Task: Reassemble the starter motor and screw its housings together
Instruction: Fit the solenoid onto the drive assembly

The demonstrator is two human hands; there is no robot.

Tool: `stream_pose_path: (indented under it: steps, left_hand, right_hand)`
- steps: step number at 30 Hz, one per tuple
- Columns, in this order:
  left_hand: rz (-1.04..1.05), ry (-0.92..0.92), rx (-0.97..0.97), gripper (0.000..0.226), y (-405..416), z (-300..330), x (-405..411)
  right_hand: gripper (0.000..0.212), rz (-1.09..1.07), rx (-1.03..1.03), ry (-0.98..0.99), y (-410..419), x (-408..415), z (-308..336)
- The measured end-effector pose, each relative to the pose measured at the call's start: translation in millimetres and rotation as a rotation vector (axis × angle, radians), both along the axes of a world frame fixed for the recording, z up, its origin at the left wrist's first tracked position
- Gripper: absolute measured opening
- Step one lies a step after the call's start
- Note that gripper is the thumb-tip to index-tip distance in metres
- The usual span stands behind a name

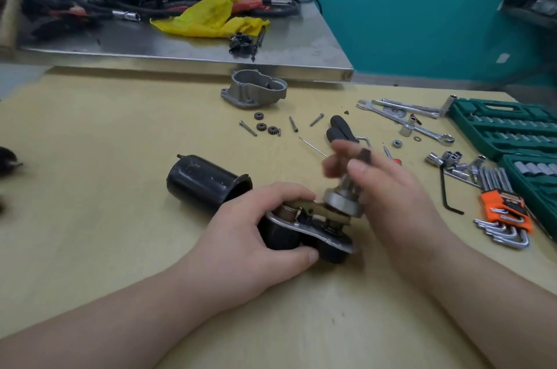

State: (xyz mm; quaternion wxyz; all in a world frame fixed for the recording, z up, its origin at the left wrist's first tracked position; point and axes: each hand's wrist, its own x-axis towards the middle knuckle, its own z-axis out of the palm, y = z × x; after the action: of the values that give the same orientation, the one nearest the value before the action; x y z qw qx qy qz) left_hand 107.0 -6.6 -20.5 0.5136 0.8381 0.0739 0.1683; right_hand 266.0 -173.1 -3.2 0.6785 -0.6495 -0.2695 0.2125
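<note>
Both hands are on the starter motor assembly (pixel 310 230) at the front of the yellow table (pixel 120 248): left hand (pixel 256 236) grips its black body, right hand (pixel 376 184) pinches the upright pinion shaft (pixel 346 190). Black motor casing (pixel 205 181) lies just behind; aluminium nose housing (pixel 254 89), three small gears (pixel 264 125) and screws (pixel 248 128) farther back.

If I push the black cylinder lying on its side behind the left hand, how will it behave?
The black cylinder lies on its round side on the smooth table, so it will probably roll. It looks like hollow metal, so likely stiff and fairly heavy. Its glossy surface may be slippery.
</note>
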Motion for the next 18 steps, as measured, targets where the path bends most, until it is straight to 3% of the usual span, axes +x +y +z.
stream_pose_path:
  steps: [4, 6, 11, 15, 18]
  left_hand:
    - [-0.037, 0.039, -0.020, 0.053, 2, 0, -1]
    - [-0.047, 0.054, -0.051, 0.051, 1, 2, -1]
    - [0.007, 0.065, -0.064, 0.051, 0, 3, -1]
    - [-0.001, 0.079, -0.093, 0.051, 0, -1, -1]
    - [0.016, 0.050, -0.099, 0.048, -1, -4, -1]
  right_hand:
    - [0.013, -0.164, -0.151, -0.224, 22, 33, 26]
    - [0.010, -0.080, -0.309, -0.398, 43, 53, 42]
    - [0.007, 0.110, -0.631, -0.583, 104, 97, 52]
    - [0.033, 0.212, -0.999, -1.046, 138, 111, 24]
    - [0.036, 0.167, -1.016, -1.110, 148, 116, 11]
